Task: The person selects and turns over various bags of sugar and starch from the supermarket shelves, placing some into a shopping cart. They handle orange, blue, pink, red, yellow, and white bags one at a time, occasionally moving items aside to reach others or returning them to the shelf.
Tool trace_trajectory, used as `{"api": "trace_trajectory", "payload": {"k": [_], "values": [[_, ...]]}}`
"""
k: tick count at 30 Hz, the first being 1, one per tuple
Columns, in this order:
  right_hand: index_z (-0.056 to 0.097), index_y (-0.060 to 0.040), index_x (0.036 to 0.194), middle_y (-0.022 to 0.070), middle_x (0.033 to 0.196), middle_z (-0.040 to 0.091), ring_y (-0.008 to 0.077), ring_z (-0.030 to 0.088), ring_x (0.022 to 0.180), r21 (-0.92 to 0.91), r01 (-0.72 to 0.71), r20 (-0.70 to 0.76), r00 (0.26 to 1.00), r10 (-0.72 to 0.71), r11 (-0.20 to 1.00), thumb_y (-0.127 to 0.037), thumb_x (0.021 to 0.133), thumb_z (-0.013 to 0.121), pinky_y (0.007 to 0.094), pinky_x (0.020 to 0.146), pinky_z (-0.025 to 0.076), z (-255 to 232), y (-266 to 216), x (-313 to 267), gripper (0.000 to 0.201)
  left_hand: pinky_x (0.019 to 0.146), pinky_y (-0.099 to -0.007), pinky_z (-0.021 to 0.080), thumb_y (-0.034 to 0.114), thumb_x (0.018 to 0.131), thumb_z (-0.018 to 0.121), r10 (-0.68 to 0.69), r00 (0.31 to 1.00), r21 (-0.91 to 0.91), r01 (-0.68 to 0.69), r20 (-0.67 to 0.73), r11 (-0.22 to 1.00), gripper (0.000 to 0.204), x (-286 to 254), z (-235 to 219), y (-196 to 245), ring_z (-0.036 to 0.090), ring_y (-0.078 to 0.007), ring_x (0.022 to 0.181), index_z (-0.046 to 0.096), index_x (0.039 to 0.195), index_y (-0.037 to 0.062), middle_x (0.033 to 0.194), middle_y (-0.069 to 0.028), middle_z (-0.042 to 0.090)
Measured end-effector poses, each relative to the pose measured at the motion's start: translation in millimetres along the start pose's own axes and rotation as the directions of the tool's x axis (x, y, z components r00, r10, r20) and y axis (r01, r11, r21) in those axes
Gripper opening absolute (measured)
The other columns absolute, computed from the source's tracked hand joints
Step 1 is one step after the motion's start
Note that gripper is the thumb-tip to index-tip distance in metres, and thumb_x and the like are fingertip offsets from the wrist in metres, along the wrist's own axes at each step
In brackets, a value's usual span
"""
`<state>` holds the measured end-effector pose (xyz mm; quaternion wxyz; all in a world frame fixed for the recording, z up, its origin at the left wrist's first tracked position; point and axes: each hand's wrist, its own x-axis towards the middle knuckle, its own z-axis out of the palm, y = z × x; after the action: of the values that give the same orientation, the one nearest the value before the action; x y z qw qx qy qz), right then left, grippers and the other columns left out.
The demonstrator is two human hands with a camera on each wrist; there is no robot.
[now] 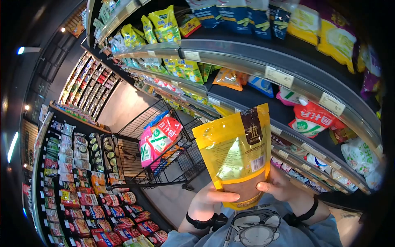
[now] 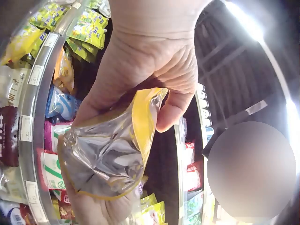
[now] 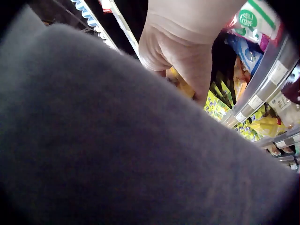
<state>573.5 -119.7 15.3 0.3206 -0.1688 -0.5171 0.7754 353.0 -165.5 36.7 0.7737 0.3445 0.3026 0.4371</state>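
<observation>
Both hands hold up a yellow stand-up pouch [image 1: 236,164] in front of the chest, its printed back with a barcode facing the head camera. A dark label with a plant drawing marks its upper corner, and brown contents show through a window low down. My left hand [image 1: 207,199] grips the lower left edge, thumb across the front. At the lower right my right hand [image 1: 282,185] pinches it, thumb on the window. The left wrist view shows the pouch's silvery underside [image 2: 105,157] between both hands. In the right wrist view, grey cloth covers most of the right hand's [image 3: 183,56] work.
A black wire shopping cart [image 1: 135,164] with several colourful bags [image 1: 160,138] stands ahead to the left. Curved shelves [image 1: 247,55] of bagged goods with price tags run along the right. A low display of packets [image 1: 94,206] fills the left.
</observation>
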Motion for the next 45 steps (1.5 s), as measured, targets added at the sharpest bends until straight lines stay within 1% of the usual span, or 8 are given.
{"api": "trace_trajectory", "payload": {"k": [20, 24, 28, 32, 37, 41, 44, 45], "values": [[0.041, -0.0038, 0.129, 0.0086, 0.127, 0.047, 0.0194, 0.046, 0.115, 0.329, -0.385, -0.271, 0.836, 0.477, 0.862, -0.026, 0.094, 0.049, 0.0326, 0.096, 0.039, 97, 82, 199, 0.042, 0.092, -0.0327, 0.045, 0.014, 0.084, 0.065, 0.071, 0.913, 0.019, -0.069, -0.402, 0.997, 0.054, -72, -165, 43, 0.054, -0.0169, 0.107, 0.039, 0.131, 0.0016, 0.120, -0.0082, 0.054], [0.029, -0.0069, 0.137, 0.0069, 0.131, 0.043, 0.0194, 0.043, 0.119, 0.103, -0.582, 0.056, 0.813, 0.579, 0.807, -0.027, 0.094, 0.046, 0.0342, 0.097, 0.037, 137, 96, 259, 0.050, 0.074, -0.0405, 0.055, 0.029, 0.087, 0.060, -0.098, 0.763, -0.228, -0.066, -0.639, 0.971, 0.045, -123, -225, 61, 0.063, -0.0225, 0.094, 0.048, 0.122, 0.0027, 0.111, -0.0105, 0.060], [0.040, -0.0054, 0.130, 0.0093, 0.125, 0.049, 0.0179, 0.049, 0.112, -0.206, -0.542, 0.088, 0.819, 0.567, 0.815, -0.027, 0.094, 0.048, 0.0327, 0.092, 0.041, 162, 99, 289, 0.043, 0.072, -0.0401, 0.056, 0.032, 0.083, 0.063, 0.100, 0.401, -0.001, -0.246, -0.911, 0.969, 0.049, -177, -289, 77, 0.063, -0.0227, 0.091, 0.050, 0.121, 0.0029, 0.107, -0.0109, 0.061], [0.045, -0.0018, 0.125, 0.0113, 0.114, 0.057, 0.0170, 0.056, 0.101, -0.202, -0.593, 0.047, 0.789, 0.612, 0.780, -0.026, 0.094, 0.048, 0.0290, 0.087, 0.043, 149, 114, 295, 0.040, 0.070, -0.0366, 0.054, 0.032, 0.078, 0.069, 0.220, 0.084, 0.227, 0.098, -0.972, 0.969, 0.045, -231, -370, 107, 0.066, -0.0235, 0.082, 0.058, 0.110, 0.0018, 0.092, -0.0095, 0.066], [0.048, -0.0023, 0.122, 0.0121, 0.112, 0.058, 0.0174, 0.058, 0.097, -0.131, -0.593, -0.125, 0.805, 0.580, 0.795, -0.024, 0.093, 0.046, 0.0287, 0.084, 0.044, 119, 125, 280, 0.035, 0.078, -0.0431, 0.049, 0.043, 0.070, 0.068, 0.542, -0.086, 0.254, 0.815, -0.836, 0.521, 0.050, -247, -448, 124, 0.063, -0.0352, 0.090, 0.061, 0.099, 0.0032, 0.094, -0.0207, 0.065], [0.049, -0.0056, 0.122, 0.0104, 0.112, 0.059, 0.0185, 0.057, 0.099, -0.070, -0.541, -0.254, 0.822, 0.509, 0.838, -0.023, 0.092, 0.048, 0.0294, 0.086, 0.044, 93, 124, 256, 0.035, 0.081, -0.0471, 0.047, 0.046, 0.075, 0.057, 0.400, 0.017, 0.173, 0.918, -0.916, 0.356, 0.050, -230, -508, 88, 0.060, -0.0379, 0.097, 0.061, 0.102, 0.0049, 0.098, -0.0239, 0.063], [0.050, -0.0065, 0.121, 0.0095, 0.110, 0.060, 0.0169, 0.057, 0.098, -0.100, -0.490, -0.414, 0.812, 0.412, 0.866, -0.027, 0.093, 0.048, 0.0290, 0.085, 0.045, 70, 124, 228, 0.035, 0.061, -0.0484, 0.048, 0.043, 0.073, 0.059, 0.364, 0.372, 0.464, 0.861, -0.854, 0.210, 0.043, -244, -572, 31, 0.063, -0.0389, 0.072, 0.066, 0.076, 0.0011, 0.075, -0.0246, 0.062], [0.050, -0.0064, 0.122, 0.0090, 0.110, 0.060, 0.0164, 0.057, 0.097, -0.083, -0.467, -0.465, 0.800, 0.380, 0.880, -0.029, 0.094, 0.048, 0.0287, 0.085, 0.045, 59, 124, 215, 0.036, 0.057, -0.0502, 0.047, 0.042, 0.073, 0.060, 0.496, 0.613, 0.666, 0.741, -0.615, -0.090, 0.039, -277, -669, -23, 0.060, -0.0402, 0.064, 0.066, 0.075, 0.0027, 0.071, -0.0249, 0.061]]}}
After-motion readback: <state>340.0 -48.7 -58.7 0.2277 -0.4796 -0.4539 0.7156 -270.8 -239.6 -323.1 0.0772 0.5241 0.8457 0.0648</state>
